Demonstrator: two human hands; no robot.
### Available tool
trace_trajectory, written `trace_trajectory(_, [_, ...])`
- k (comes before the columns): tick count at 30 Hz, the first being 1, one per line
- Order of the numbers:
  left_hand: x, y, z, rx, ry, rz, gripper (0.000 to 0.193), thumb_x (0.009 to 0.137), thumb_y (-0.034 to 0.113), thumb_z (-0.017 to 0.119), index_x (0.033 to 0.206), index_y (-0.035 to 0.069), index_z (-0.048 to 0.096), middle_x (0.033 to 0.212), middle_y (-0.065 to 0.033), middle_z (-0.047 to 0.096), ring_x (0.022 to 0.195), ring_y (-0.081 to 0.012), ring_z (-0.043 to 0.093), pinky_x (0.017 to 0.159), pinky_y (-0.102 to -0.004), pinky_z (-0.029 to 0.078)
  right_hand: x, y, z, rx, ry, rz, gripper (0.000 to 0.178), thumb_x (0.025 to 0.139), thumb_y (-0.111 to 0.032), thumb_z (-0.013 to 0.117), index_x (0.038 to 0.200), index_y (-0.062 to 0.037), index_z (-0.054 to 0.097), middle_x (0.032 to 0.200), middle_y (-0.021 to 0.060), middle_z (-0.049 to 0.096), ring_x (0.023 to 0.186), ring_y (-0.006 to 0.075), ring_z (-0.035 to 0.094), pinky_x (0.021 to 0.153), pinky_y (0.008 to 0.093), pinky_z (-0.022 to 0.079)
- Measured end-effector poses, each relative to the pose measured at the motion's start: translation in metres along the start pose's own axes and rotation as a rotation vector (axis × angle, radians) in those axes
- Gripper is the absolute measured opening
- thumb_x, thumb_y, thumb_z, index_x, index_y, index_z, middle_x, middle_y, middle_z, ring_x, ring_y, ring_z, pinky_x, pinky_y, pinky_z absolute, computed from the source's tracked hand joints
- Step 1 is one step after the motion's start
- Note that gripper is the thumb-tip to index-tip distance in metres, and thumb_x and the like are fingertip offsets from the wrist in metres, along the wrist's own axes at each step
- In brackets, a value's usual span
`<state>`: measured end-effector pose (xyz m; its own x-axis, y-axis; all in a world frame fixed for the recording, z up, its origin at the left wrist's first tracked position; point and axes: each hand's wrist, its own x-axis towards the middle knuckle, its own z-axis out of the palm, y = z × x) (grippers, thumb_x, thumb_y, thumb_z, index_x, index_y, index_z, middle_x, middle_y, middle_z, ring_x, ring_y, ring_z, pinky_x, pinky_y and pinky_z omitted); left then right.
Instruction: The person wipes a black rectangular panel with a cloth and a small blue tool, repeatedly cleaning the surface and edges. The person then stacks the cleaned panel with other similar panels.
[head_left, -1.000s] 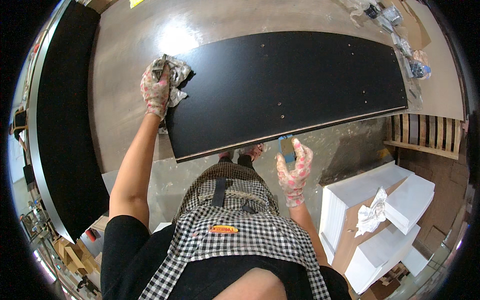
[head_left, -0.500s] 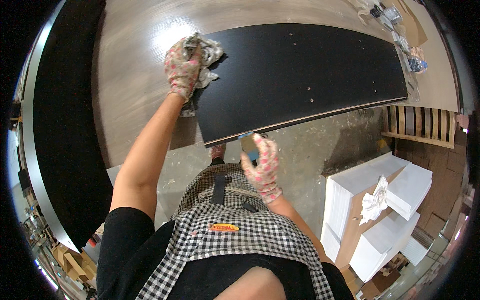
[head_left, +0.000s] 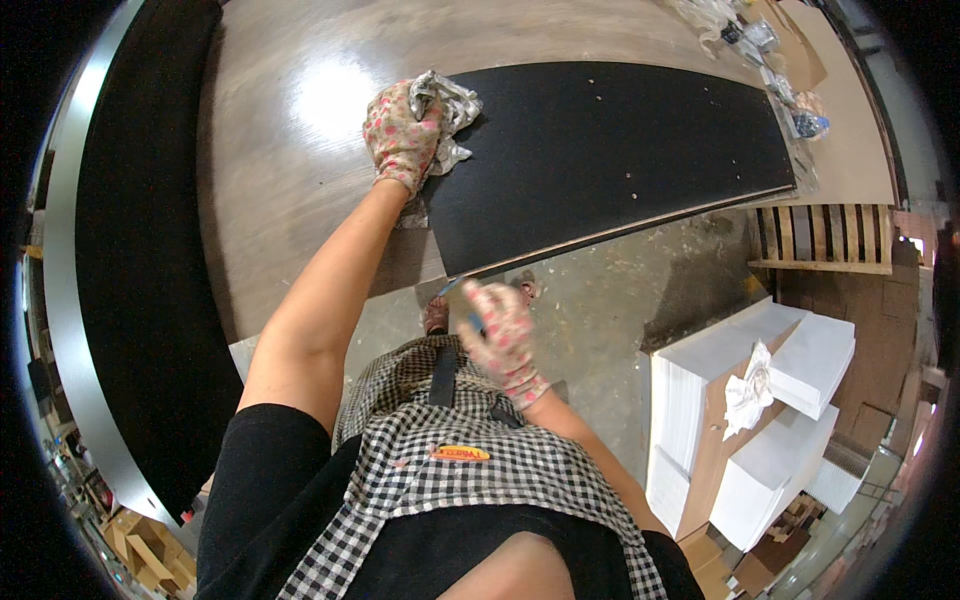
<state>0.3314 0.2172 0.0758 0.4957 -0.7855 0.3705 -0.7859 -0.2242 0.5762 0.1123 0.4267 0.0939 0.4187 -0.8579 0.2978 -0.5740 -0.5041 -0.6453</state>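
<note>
Overhead, left hand outstretched, fingers clutching crumpled rag on black panel, right hand gripping small tool.

Right of the wooden pallet, below it, white boxes stood stacked, a crumpled rag lying on them.

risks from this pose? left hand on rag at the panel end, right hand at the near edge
1. The black panel juts past the worktable edge over the floor; pressure on the overhanging part could tip or slide it.
2. The right hand holds a small tool, too hidden to identify, by the panel's near edge; a slip could mark the edge.
3. The left hand presses the crumpled rag at the panel's corner; the rag might snag there.
</note>
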Motion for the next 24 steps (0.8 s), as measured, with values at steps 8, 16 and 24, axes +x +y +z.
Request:
trace_trajectory(8, [0.000, -0.001, 0.001, -0.003, -0.025, -0.016, 0.044, 0.085, 0.041, 0.070, 0.118, 0.012, 0.066, 0.119, -0.0120, 0.066, 0.116, -0.0342, 0.058, 0.101, -0.0454, 0.044, -0.008, 0.010, 0.002, -0.015, 0.025, -0.014, 0.051, 0.079, -0.016, 0.077, 0.128, -0.0121, 0.064, 0.110, 0.0096, 0.060, 0.095, 0.0303, 0.060, 0.079, 0.0429, 0.050])
trace_trajectory(16, [0.000, -0.006, 0.006, 0.029, 0.004, 0.017, 0.046, 0.086, 0.041, 0.068, 0.121, 0.011, 0.065, 0.120, -0.0133, 0.066, 0.116, -0.0347, 0.058, 0.102, -0.0457, 0.044, -0.006, 0.029, -0.033, -0.078, 0.208, -0.020, 0.052, 0.078, -0.011, 0.078, 0.128, -0.0135, 0.064, 0.115, 0.0125, 0.059, 0.101, 0.0319, 0.062, 0.083, 0.0435, 0.054])
trace_trajectory(24, [0.002, -0.007, 0.007, 0.007, -0.070, -0.039, 0.053, 0.088, 0.045, 0.067, 0.126, 0.009, 0.064, 0.129, -0.0129, 0.062, 0.126, -0.0341, 0.052, 0.109, -0.0450, 0.038, -0.001, 0.056, -0.032, -0.141, 0.109, -0.102, 0.050, 0.081, -0.018, 0.077, 0.129, -0.0185, 0.063, 0.118, 0.0106, 0.059, 0.100, 0.0307, 0.062, 0.085, 0.0433, 0.053])
